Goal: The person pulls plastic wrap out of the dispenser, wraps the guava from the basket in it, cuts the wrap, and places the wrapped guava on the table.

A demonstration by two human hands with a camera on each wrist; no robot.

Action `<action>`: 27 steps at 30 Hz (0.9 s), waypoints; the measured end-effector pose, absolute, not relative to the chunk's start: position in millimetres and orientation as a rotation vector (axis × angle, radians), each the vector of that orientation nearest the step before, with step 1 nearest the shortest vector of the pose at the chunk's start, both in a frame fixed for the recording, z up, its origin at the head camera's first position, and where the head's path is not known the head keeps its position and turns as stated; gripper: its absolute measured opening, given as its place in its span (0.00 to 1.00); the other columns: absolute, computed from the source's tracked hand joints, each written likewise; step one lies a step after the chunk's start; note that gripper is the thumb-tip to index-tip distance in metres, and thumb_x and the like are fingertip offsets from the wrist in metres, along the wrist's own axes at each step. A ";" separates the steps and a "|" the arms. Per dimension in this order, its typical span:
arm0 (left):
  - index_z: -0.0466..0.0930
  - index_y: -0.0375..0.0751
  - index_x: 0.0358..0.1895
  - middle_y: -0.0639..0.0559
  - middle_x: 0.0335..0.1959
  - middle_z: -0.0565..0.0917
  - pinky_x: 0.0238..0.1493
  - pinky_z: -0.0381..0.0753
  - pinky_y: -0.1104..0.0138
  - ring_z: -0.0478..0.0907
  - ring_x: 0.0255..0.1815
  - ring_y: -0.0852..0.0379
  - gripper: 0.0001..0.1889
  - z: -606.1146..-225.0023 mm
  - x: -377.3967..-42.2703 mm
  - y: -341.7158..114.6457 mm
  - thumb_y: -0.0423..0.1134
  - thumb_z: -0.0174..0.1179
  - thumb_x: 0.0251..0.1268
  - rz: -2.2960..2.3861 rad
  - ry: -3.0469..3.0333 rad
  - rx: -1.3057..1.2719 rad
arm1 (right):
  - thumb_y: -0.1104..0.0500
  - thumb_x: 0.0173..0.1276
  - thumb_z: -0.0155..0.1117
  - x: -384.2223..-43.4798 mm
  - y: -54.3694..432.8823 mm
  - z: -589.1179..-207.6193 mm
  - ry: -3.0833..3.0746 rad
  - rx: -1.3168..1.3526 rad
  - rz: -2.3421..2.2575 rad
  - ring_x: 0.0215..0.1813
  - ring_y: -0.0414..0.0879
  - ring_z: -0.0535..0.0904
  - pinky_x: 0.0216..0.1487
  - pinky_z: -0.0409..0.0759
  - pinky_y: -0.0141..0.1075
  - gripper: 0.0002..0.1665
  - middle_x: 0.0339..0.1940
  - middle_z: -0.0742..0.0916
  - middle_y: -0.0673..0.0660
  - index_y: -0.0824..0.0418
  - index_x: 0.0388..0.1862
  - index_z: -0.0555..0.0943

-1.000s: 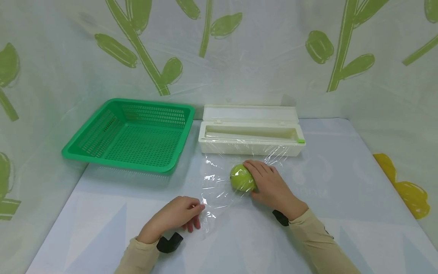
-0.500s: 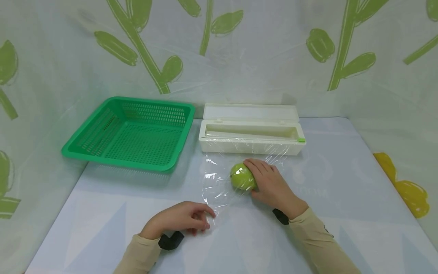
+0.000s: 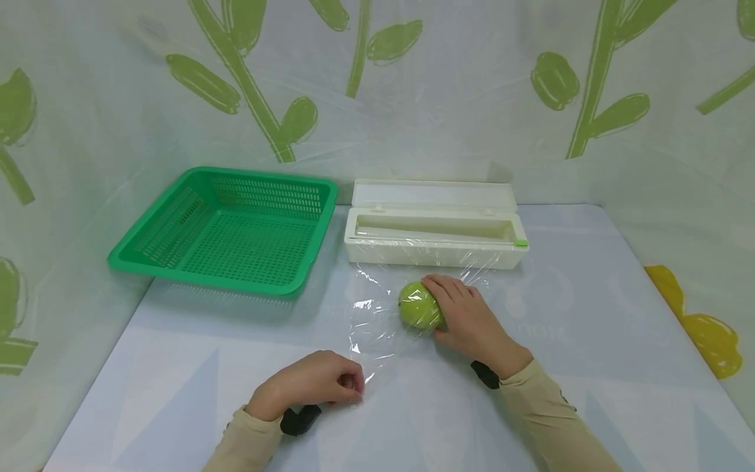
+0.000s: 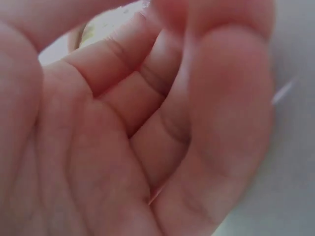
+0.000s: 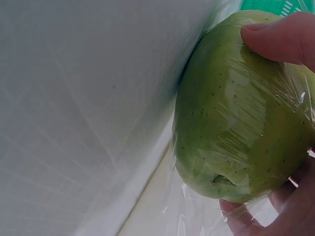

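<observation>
A speckled green apple [image 3: 420, 305] sits on the table with clear plastic wrap [image 3: 368, 321] over it. My right hand [image 3: 468, 321] grips the apple from its right side, thumb and fingers on opposite sides. In the right wrist view the film lies creased and shiny across the apple [image 5: 236, 118]. Left of and nearer than the apple, my left hand [image 3: 315, 380] has its fingers curled and pinches the front edge of the wrap. The left wrist view shows the palm and curled fingers [image 4: 226, 98] close up, the pinched film mostly hidden.
Behind the apple stands a white wrap dispenser box [image 3: 436, 255], its lid [image 3: 433, 195] raised; the film runs out over its front. A green plastic basket [image 3: 221, 278] is at the back left. A leaf-patterned sheet [image 3: 448, 118] hangs behind the table.
My left hand has shifted slightly right and nearer the front; its loosely spread fingers have curled together at the film's front edge. The right hand and apple have stayed in place.
</observation>
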State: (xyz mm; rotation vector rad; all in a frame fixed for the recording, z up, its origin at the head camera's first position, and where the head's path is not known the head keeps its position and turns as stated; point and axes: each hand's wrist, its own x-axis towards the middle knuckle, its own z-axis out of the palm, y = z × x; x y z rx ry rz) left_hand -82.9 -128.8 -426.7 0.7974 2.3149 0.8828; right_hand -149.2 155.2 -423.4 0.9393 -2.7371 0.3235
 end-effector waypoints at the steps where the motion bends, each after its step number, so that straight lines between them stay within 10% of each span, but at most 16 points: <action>1: 0.76 0.56 0.24 0.64 0.13 0.71 0.21 0.68 0.74 0.67 0.14 0.69 0.04 -427.3 -83.1 -130.0 0.41 0.61 0.53 0.902 2.299 0.785 | 0.56 0.37 0.71 -149.0 155.4 -423.4 -2.736 0.938 0.327 0.61 0.51 0.61 0.47 0.65 0.46 0.50 0.60 0.68 0.55 0.60 0.63 0.61; 27: 0.72 0.56 0.29 0.61 0.24 0.74 0.27 0.71 0.71 0.71 0.26 0.64 0.06 -413.1 -93.6 -145.3 0.46 0.61 0.56 1.119 2.247 0.789 | 0.58 0.37 0.70 -151.9 155.4 -423.3 -2.770 0.932 0.438 0.60 0.51 0.60 0.48 0.66 0.47 0.50 0.59 0.68 0.55 0.58 0.63 0.61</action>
